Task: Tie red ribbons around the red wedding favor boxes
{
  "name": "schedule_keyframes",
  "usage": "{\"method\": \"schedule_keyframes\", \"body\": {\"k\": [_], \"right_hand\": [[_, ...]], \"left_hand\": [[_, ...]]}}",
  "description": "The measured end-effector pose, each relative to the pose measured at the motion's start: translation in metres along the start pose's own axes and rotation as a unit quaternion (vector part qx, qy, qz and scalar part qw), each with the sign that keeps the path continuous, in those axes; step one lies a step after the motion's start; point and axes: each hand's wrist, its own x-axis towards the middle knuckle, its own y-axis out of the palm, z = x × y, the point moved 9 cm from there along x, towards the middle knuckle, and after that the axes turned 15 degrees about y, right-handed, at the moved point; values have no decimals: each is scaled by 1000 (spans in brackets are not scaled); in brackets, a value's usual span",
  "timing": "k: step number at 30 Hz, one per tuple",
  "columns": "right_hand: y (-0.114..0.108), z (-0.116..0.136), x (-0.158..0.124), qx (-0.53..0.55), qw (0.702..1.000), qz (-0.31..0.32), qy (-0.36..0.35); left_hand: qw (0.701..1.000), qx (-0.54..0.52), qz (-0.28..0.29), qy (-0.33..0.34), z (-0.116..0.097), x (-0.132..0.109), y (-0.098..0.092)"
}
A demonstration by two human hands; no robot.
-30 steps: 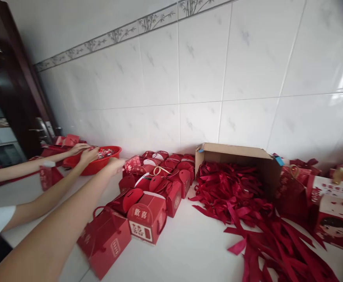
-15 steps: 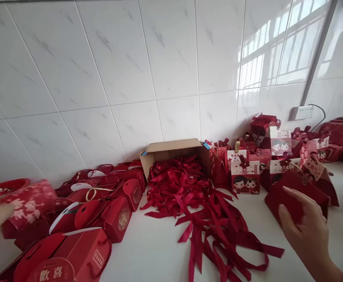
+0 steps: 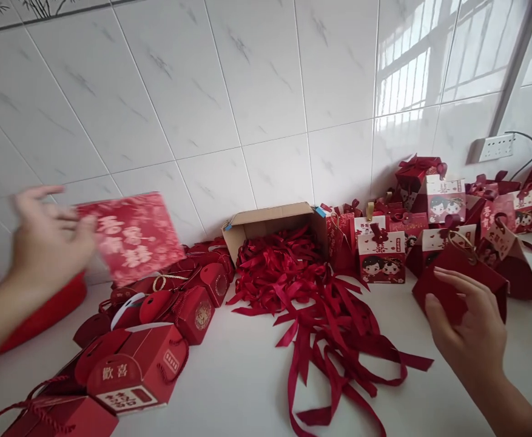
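Note:
On the left, my left hand (image 3: 51,237) is raised, slightly blurred, gripping the near edge of a pinkish-red gift box (image 3: 133,237) with pale blossoms and white characters; only its broad printed face shows. On the right, my right hand (image 3: 468,325) has its thumb and fingers apart in front of a plain dark red peaked gift box (image 3: 459,285) with a gold-coloured ring at its top. Whether the fingertips touch that box I cannot tell. Between the hands, a heap of dark red ribbons (image 3: 288,267) spills from a tipped cardboard box (image 3: 275,215) onto the white tabletop (image 3: 229,376).
Rows of red boxes with cord handles (image 3: 133,367) line the left side. Several upright boxes with cartoon couples (image 3: 381,258) stand back right. A red basin (image 3: 51,312) lies beneath my left forearm. Behind is a tiled wall (image 3: 266,91) with a socket (image 3: 495,147).
My left hand has lifted the blossom-printed gift box up and to the right, off the left side. My right hand stays by the dark red box. The view has shifted somewhat.

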Motion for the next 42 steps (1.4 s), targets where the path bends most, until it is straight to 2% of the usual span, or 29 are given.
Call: {"method": "schedule_keyframes", "body": {"k": [2, 3, 6, 8, 10, 13, 15, 17, 19, 20, 22, 24, 27, 30, 34, 37, 40, 42], "right_hand": [[1, 0, -1, 2, 1000, 5, -6], [2, 0, -2, 3, 1000, 7, -9], [8, -1, -5, 3, 1000, 19, -23], [13, 1, -7, 4, 999, 32, -41], [19, 8, -10, 9, 996, 49, -67], [31, 34, -15, 37, 988, 107, -106], [48, 62, -18, 69, 972, 192, -113], [74, 94, -27, 97, 936, 324, -100], [104, 130, -47, 102, 866, 481, -91], [115, 148, -57, 107, 833, 535, -92], [133, 178, -74, 109, 782, 604, -106], [148, 197, -83, 105, 761, 629, -118], [166, 206, -91, 83, 763, 626, -137], [175, 202, -96, 86, 765, 622, -141], [183, 190, -97, 104, 767, 627, -87], [185, 183, -89, 109, 790, 600, -57], [180, 180, -73, 140, 821, 554, -15], [172, 181, -63, 179, 834, 522, 14]], "left_hand": [[993, -104, 46, 28, -34, -10, 25], [982, -155, 89, 55, -56, -19, 39], [930, -276, 225, 90, -112, -56, 78], [893, -306, 312, 106, -136, -83, 100], [853, -316, 399, 118, -148, -108, 119], [811, -283, 498, 121, -146, -136, 137], [793, -271, 533, 118, -142, -145, 141], [776, -274, 554, 121, -141, -150, 142], [773, -277, 557, 122, -140, -152, 143], [776, -279, 553, 121, -139, -153, 144], [782, -286, 540, 117, -137, -153, 145], [788, -294, 528, 112, -135, -154, 145], [794, -299, 519, 102, -133, -156, 146], [791, -312, 515, 107, -134, -157, 148], [788, -340, 496, 131, -141, -154, 151], [799, -368, 451, 151, -147, -145, 150], [806, -441, 383, 99, -152, -132, 147], [781, -527, 335, 24, -156, -127, 145]]}}
